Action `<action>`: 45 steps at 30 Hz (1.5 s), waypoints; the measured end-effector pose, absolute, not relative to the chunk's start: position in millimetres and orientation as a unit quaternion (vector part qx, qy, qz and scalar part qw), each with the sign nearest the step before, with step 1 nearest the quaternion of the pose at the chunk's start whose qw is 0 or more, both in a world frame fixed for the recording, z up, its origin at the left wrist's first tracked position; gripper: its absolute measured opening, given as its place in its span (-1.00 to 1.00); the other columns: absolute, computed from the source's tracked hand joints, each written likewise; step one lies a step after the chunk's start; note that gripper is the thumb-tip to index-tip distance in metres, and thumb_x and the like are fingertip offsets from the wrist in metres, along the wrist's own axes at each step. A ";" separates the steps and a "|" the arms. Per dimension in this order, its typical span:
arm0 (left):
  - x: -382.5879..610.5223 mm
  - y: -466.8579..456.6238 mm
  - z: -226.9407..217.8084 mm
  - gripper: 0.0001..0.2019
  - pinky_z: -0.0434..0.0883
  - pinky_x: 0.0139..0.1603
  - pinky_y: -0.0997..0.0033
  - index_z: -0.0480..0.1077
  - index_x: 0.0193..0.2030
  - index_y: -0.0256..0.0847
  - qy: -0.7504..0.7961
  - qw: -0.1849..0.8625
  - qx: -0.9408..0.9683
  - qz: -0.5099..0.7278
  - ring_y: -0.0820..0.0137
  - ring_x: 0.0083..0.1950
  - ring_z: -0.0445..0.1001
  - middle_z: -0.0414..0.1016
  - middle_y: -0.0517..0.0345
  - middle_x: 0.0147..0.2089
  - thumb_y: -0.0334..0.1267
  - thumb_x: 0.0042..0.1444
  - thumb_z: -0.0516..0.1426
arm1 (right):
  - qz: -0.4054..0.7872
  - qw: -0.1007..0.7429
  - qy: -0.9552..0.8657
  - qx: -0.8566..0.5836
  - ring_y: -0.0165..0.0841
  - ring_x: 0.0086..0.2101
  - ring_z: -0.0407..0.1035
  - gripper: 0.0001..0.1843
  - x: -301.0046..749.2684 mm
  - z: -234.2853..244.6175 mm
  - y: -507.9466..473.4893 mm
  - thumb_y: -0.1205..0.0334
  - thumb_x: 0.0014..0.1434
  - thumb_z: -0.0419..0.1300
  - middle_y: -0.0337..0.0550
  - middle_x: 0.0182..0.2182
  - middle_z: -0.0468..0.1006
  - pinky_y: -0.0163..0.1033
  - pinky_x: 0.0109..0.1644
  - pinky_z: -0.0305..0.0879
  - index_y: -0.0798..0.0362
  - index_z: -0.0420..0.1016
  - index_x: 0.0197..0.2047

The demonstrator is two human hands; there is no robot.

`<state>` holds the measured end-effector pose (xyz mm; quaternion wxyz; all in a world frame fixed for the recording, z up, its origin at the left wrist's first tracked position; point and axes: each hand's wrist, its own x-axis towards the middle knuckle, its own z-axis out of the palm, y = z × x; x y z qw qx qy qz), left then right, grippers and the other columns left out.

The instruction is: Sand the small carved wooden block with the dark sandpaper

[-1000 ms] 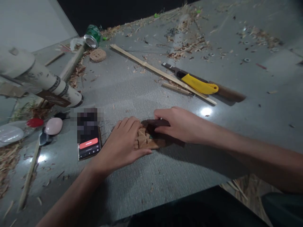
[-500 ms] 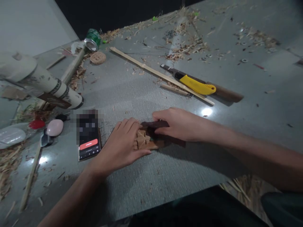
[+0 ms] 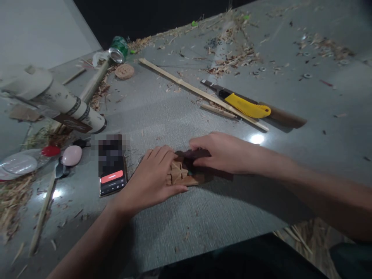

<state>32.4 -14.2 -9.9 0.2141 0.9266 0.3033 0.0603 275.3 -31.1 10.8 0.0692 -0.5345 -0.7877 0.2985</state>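
Landmark: the carved wooden block point(image 3: 181, 175) is lying flat on the grey table point(image 3: 180, 228), near its front edge; every place below is told from it.
Left hand: the left hand point(image 3: 151, 182) is pressing palm-down on the block's left part, fingers spread flat and closed round nothing, the thumb running along the block's near edge.
Right hand: the right hand point(image 3: 223, 153) is curling over a dark tool handle point(image 3: 195, 154) at the block's far edge, fingers wrapped shut on it; the working end is hidden under the hands.
Carving: triangular cuts are showing between the two hands.
Phone: a phone point(image 3: 112, 170) is lying just left of the block, beside the left wrist.
Beyond the block: a yellow utility knife point(image 3: 247, 106) and a long bamboo strip point(image 3: 200, 92) are lying well apart from it, further back on the table.
Far left: a pale printed tube point(image 3: 58, 100) is resting there, with wood shavings point(image 3: 232, 60) scattered far behind.
Risk, slip: the left fingertips are sitting very close to the tool; if its edge is skating off the grain, I judge it could be running into them.
Risk, shift: the block is being held by palm pressure alone, so a hard push could be sliding it towards the phone.
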 end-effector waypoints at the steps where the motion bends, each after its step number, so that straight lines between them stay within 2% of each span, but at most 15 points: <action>1: 32.4 -14.0 -9.7 -0.42 0.38 0.02 -0.09 0.33 0.05 -0.12 0.303 0.218 0.926 0.060 -0.01 0.04 0.41 0.44 -0.07 0.06 0.31 0.18 0.25 | 0.298 0.074 -0.783 -0.540 -0.40 -0.47 0.24 -0.79 275.3 10.9 -30.5 0.19 0.25 0.25 -0.29 -0.49 0.46 -0.24 -0.42 -0.09 -0.03 0.30 -0.37; 4: 32.2 -13.9 -8.8 -0.43 0.38 0.03 -0.08 0.36 0.02 -0.11 0.306 0.224 0.923 0.063 0.00 0.04 0.42 0.45 -0.05 0.06 0.31 0.15 0.27 | 0.267 0.094 -0.780 -0.558 -0.39 -0.47 0.23 -0.81 274.9 10.8 -29.0 0.17 0.29 0.22 -0.29 -0.49 0.44 -0.24 -0.42 -0.10 -0.04 0.31 -0.34; 7: 32.6 -14.3 -6.9 -0.43 0.38 0.06 -0.08 0.36 0.02 -0.11 0.305 0.223 0.924 0.059 0.00 0.07 0.42 0.45 -0.06 0.07 0.31 0.15 0.27 | 0.285 0.063 -0.792 -0.536 -0.39 -0.48 0.23 -0.81 274.0 11.5 -27.8 0.20 0.25 0.25 -0.28 -0.49 0.46 -0.24 -0.41 -0.09 -0.04 0.33 -0.36; 10: 33.5 -14.7 -5.3 -0.44 0.39 0.04 -0.09 0.33 0.00 -0.12 0.303 0.220 0.926 0.049 -0.01 0.06 0.41 0.44 -0.06 0.06 0.31 0.17 0.26 | 0.273 0.077 -0.777 -0.563 -0.38 -0.47 0.25 -0.83 273.5 12.6 -27.3 0.18 0.27 0.23 -0.26 -0.48 0.47 -0.23 -0.41 -0.10 -0.04 0.34 -0.35; 14: 34.2 -14.5 -5.8 -0.43 0.38 0.02 -0.08 0.31 0.01 -0.13 0.299 0.219 0.927 0.049 -0.02 0.06 0.42 0.44 -0.06 0.05 0.31 0.18 0.25 | 0.310 0.060 -0.794 -0.520 -0.39 -0.48 0.25 -0.86 274.6 12.5 -27.9 0.22 0.23 0.25 -0.29 -0.50 0.47 -0.23 -0.41 -0.09 -0.04 0.38 -0.35; 17: 33.8 -14.1 -6.9 -0.43 0.37 0.03 -0.09 0.30 0.03 -0.12 0.297 0.221 0.927 0.052 -0.02 0.06 0.42 0.43 -0.06 0.06 0.32 0.19 0.23 | 0.274 0.086 -0.792 -0.539 -0.39 -0.49 0.22 -0.88 275.6 11.9 -28.3 0.20 0.26 0.23 -0.29 -0.51 0.44 -0.23 -0.42 -0.10 -0.04 0.38 -0.32; 20: 33.0 -13.5 -7.0 -0.40 0.36 0.05 -0.09 0.30 0.07 -0.11 0.294 0.233 0.925 0.055 -0.01 0.07 0.41 0.43 -0.05 0.07 0.32 0.16 0.27 | 0.307 0.064 -0.800 -0.512 -0.40 -0.49 0.22 -0.87 276.8 12.5 -27.8 0.22 0.24 0.25 -0.30 -0.51 0.44 -0.24 -0.42 -0.09 -0.04 0.38 -0.34; 27: 32.0 -11.9 -7.4 -0.39 0.34 0.04 -0.08 0.30 0.05 -0.11 0.293 0.237 0.925 0.057 -0.01 0.06 0.41 0.44 -0.04 0.05 0.31 0.13 0.30 | 0.327 0.072 -0.791 -0.512 -0.42 -0.50 0.22 -0.83 276.3 14.3 -28.4 0.27 0.22 0.27 -0.32 -0.52 0.44 -0.23 -0.41 -0.08 -0.03 0.35 -0.37; 30: 32.5 -11.7 -8.5 -0.40 0.35 0.01 -0.06 0.32 0.03 -0.13 0.298 0.235 0.924 0.053 0.00 0.04 0.41 0.44 -0.03 0.04 0.30 0.13 0.30 | 0.309 0.101 -0.775 -0.542 -0.43 -0.51 0.20 -0.79 275.2 13.0 -27.8 0.25 0.24 0.26 -0.33 -0.53 0.42 -0.23 -0.42 -0.08 -0.03 0.31 -0.39; 34: 32.7 -11.8 -9.3 -0.38 0.35 0.04 -0.06 0.34 0.05 -0.13 0.292 0.229 0.927 0.054 -0.01 0.07 0.41 0.44 -0.03 0.06 0.31 0.11 0.31 | 0.355 0.086 -0.774 -0.517 -0.43 -0.51 0.23 -0.80 275.1 11.0 -25.8 0.22 0.22 0.25 -0.32 -0.52 0.45 -0.23 -0.43 -0.07 -0.03 0.32 -0.39; 37: 32.7 -12.2 -8.8 -0.40 0.35 0.04 -0.07 0.35 0.01 -0.14 0.293 0.226 0.928 0.051 -0.02 0.07 0.41 0.44 -0.05 0.06 0.32 0.12 0.30 | 0.312 0.114 -0.765 -0.552 -0.42 -0.50 0.22 -0.79 275.7 10.3 -25.4 0.22 0.25 0.22 -0.30 -0.52 0.44 -0.23 -0.42 -0.08 -0.03 0.29 -0.40; 41: 32.5 -13.2 -8.1 -0.38 0.35 0.06 -0.08 0.33 0.04 -0.15 0.294 0.227 0.927 0.052 -0.01 0.08 0.41 0.44 -0.06 0.08 0.31 0.11 0.31 | 0.330 0.086 -0.776 -0.530 -0.42 -0.51 0.21 -0.79 277.1 10.6 -25.8 0.22 0.23 0.23 -0.31 -0.53 0.44 -0.24 -0.44 -0.08 -0.04 0.29 -0.40; 45: 32.1 -13.1 -8.4 -0.37 0.36 0.03 -0.06 0.33 0.02 -0.15 0.301 0.225 0.925 0.054 0.01 0.06 0.41 0.44 -0.05 0.06 0.32 0.10 0.32 | 0.291 0.101 -0.771 -0.557 -0.41 -0.49 0.19 -0.78 277.1 11.6 -26.5 0.19 0.25 0.21 -0.30 -0.52 0.44 -0.25 -0.44 -0.09 -0.04 0.27 -0.39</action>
